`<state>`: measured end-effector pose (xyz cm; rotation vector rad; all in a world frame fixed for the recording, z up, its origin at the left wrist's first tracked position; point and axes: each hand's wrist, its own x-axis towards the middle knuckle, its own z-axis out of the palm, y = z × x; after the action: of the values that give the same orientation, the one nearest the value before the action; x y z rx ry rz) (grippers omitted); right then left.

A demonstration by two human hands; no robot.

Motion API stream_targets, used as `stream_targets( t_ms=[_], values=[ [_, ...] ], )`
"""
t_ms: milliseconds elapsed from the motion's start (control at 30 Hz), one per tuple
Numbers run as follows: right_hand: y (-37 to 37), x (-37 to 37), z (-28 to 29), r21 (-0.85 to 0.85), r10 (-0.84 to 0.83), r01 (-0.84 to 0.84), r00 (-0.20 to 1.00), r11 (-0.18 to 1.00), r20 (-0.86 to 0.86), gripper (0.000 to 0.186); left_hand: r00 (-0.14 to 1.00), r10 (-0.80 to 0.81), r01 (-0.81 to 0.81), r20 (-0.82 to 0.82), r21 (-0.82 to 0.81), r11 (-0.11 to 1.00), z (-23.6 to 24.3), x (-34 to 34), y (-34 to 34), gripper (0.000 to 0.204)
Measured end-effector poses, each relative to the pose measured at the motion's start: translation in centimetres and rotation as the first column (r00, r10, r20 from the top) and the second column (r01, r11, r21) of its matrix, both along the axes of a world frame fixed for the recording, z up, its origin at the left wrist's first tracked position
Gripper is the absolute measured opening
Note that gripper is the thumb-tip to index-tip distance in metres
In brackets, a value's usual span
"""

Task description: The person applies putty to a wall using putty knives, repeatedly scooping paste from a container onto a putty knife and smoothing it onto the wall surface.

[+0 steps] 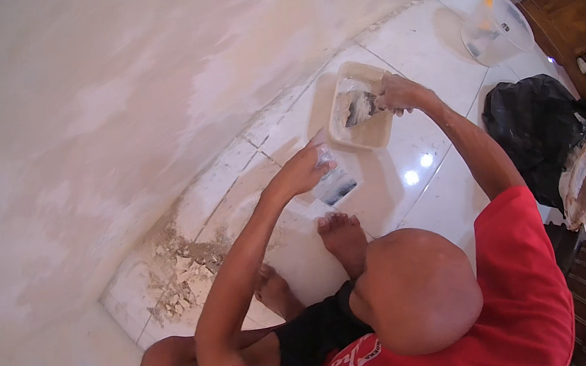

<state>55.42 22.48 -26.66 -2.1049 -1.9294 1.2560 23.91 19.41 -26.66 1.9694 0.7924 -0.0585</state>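
Because the tub [377, 135] sits upper centre, presumably for easy reach, our right hand [400, 93] clamps its fingers on a scraper [360, 110] inside it; our left hand [302, 170] closes its fingers on a flat blade [336, 185] mid-frame.

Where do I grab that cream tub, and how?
Probably pinch the tub by its left rim, coming from the left: the wall stands up there, the top is open, and the right hand is over the opposite side.

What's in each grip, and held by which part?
Left grip: flat, rectangular, white-smeared metal-looking blade, by its upper end. Right grip: flat, grey, metal-looking scraper, apparently by its handle end.
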Motion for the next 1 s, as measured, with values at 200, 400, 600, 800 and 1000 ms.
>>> stream_targets(
  t_ms=[200, 400, 600, 800, 1000],
  values=[
    [0.8, -2.4, -0.1, 0.060, 0.180, -0.188, 0.976, 0.980, 0.120, 0.032, 0.992, 0.108, -0.106, 0.067, -0.037, 0.994, -1.5, -0.3, 0.1, 0.036],
    [0.7, -3.1, -0.7, 0.348, 0.330, -0.310, 0.944, 0.885, 0.003, 0.033, 0.996, 0.076, -0.070, -0.045, 0.107, 0.992, -0.5, 0.4, -0.6, 0.034],
    [0.1, -2.1, 0.4, 0.210, 0.184, -0.139, 0.959, 0.968, -0.214, 0.031, 0.969, 0.037, 0.028, -0.245, 0.257, 0.966, 1.7, 1.6, -0.9, 0.038],
    [-0.6, -0.9, 2.2, 0.068, 0.065, -0.046, 0.949, 0.997, -0.308, 0.027, 0.961, 0.004, 0.079, -0.275, 0.290, 0.954, -0.2, 0.4, -0.3, 0.036],
    [-4.2, 1.5, 5.7, 0.031, -0.090, 0.120, 0.870, 0.992, -0.485, 0.029, 0.864, 0.503, -0.500, 0.013, -0.072, 0.863, -2.0, -5.2, 1.2, 0.034]
  ],
)
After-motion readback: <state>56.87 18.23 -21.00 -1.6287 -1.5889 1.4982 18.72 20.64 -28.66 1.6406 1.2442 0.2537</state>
